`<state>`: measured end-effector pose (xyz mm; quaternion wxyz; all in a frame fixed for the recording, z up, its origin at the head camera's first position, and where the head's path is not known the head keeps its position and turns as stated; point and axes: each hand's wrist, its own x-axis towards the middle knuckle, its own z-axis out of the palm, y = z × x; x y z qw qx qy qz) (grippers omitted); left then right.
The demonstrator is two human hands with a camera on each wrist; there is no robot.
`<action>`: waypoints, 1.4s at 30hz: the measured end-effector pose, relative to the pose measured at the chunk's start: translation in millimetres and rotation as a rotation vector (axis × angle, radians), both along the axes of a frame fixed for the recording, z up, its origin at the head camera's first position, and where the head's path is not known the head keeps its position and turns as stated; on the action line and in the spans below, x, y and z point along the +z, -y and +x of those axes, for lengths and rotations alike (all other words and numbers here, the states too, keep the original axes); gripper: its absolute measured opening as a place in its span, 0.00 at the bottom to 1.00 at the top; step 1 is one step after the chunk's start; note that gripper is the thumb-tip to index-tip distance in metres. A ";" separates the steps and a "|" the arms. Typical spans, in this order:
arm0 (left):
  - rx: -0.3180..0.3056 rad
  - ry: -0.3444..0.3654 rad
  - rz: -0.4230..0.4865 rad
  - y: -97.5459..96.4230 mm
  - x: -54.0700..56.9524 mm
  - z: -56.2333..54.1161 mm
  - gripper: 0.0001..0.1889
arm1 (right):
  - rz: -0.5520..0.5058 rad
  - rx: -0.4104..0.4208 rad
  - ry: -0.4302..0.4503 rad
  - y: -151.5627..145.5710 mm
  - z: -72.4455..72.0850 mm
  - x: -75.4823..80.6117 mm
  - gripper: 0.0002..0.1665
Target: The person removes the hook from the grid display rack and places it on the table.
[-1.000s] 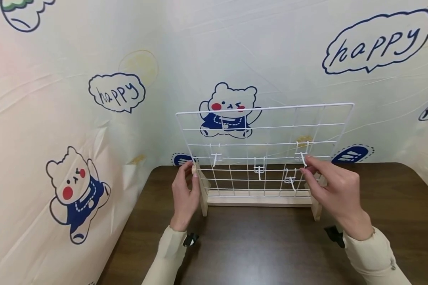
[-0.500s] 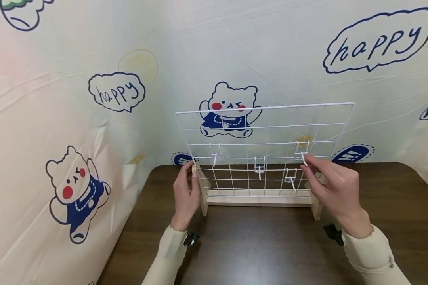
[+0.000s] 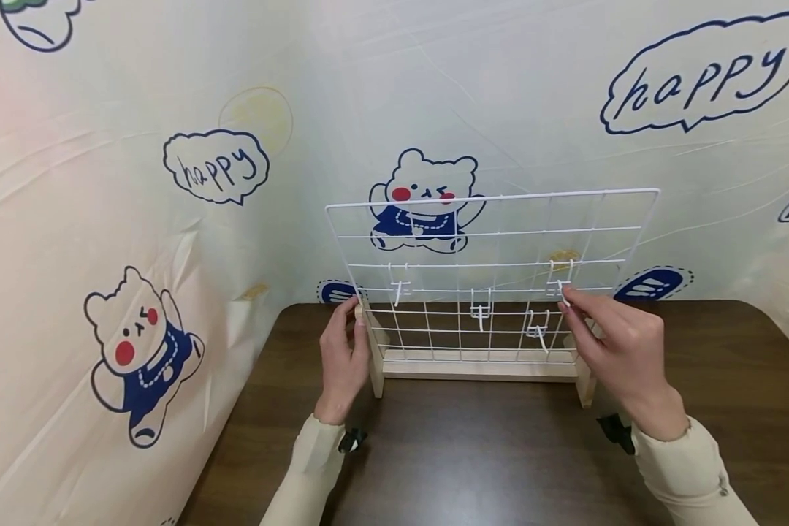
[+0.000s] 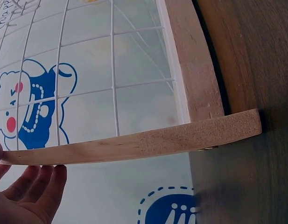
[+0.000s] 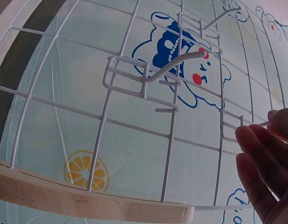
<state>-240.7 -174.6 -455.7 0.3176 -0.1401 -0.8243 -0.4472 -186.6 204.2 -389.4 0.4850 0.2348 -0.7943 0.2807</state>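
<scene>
A white wire grid rack (image 3: 427,330) stands on the table, leaning back in a wooden base. My left hand (image 3: 344,358) holds the upper end of the wooden side post (image 4: 134,148), thumb on one side and fingers on the other. At the grid's right, my right hand (image 3: 621,343) pinches the prong of a white wire hook (image 3: 558,283) that hangs on the grid wires. More white hooks hang there: a left hook (image 3: 399,287), a middle hook (image 3: 480,310) and a lower right hook (image 3: 538,331). Fingers partly cover the pinched hook in the right wrist view.
Under the rack is a dark brown wooden table (image 3: 473,453). A pale printed cloth (image 3: 315,95) with bears and "happy" bubbles hangs behind it and along the left. The rack's wooden bottom bar (image 3: 480,371) runs between its two side posts.
The head view has shifted slightly. Both hands stay where they were, the left on the post and the right on the hook.
</scene>
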 end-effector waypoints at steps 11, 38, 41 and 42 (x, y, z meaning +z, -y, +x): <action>-0.008 0.046 0.032 -0.4 -0.2 1.6 0.17 | 0.004 0.012 0.006 0.7 2.0 2.1 0.29; -0.104 0.144 0.114 10.9 7.0 1.0 0.18 | -0.006 0.018 -0.011 2.9 -0.1 2.7 0.30; -0.112 0.155 0.114 12.2 8.0 0.8 0.18 | -0.013 0.019 -0.019 2.8 -0.6 1.8 0.30; -0.116 0.159 0.115 12.9 8.3 0.5 0.18 | -0.014 0.018 -0.021 2.7 -0.8 1.6 0.30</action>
